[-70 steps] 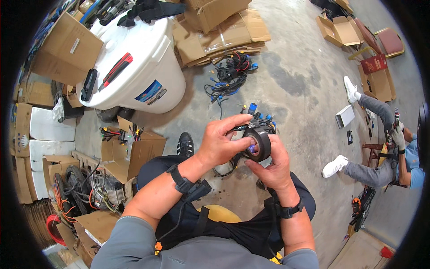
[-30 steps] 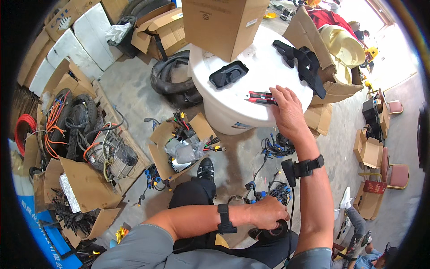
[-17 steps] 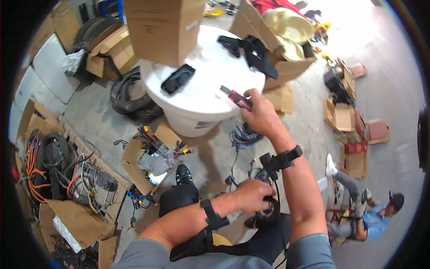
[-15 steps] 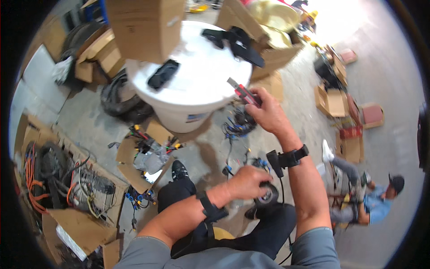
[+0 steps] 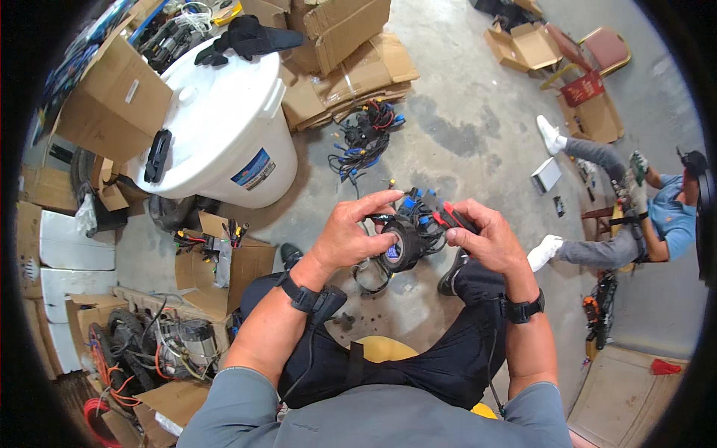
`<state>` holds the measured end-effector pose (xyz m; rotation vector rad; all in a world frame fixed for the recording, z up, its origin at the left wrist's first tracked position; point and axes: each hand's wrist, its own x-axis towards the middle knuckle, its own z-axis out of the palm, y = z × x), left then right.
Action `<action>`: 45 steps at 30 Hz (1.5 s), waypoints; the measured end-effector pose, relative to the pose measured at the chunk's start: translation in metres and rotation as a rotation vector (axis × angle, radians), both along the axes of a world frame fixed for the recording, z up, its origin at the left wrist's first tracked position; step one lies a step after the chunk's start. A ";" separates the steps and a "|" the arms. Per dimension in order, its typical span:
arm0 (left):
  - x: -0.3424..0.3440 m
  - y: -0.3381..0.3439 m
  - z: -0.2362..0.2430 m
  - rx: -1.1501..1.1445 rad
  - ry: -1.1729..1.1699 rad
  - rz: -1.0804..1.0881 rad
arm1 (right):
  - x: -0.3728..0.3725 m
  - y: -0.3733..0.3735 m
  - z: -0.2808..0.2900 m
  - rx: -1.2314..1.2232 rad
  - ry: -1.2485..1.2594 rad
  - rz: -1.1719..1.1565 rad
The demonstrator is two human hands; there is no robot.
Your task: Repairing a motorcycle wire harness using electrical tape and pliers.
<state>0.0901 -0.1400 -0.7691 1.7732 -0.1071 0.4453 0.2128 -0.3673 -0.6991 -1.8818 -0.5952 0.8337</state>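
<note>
In front of my lap, my left hand (image 5: 345, 235) grips a roll of black tape (image 5: 405, 250), its thumb at the ring's hole. A short dark piece (image 5: 379, 218) shows by that hand's fingertips; I cannot make out what it is. My right hand (image 5: 491, 237) is closed around a red and black utility knife (image 5: 452, 217). The knife points left toward the tape roll, close to it. Behind the roll, partly hidden, are black cables with blue connectors (image 5: 416, 211).
A white tub (image 5: 272, 168) stands ahead left, black straps (image 5: 250, 37) on its lid. Flattened cardboard (image 5: 358, 78) and a cable bundle (image 5: 366, 142) lie beyond my hands. Open boxes (image 5: 250, 269) stand left. At right sits another person (image 5: 635, 209), legs stretched toward me.
My right hand has brought the knife back from near the tub to the tape roll. My left hand has lifted the roll forward. The view has swung right.
</note>
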 end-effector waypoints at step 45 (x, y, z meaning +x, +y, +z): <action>0.022 -0.016 -0.012 -0.090 0.429 -0.216 | 0.036 -0.016 -0.063 0.185 -0.331 0.357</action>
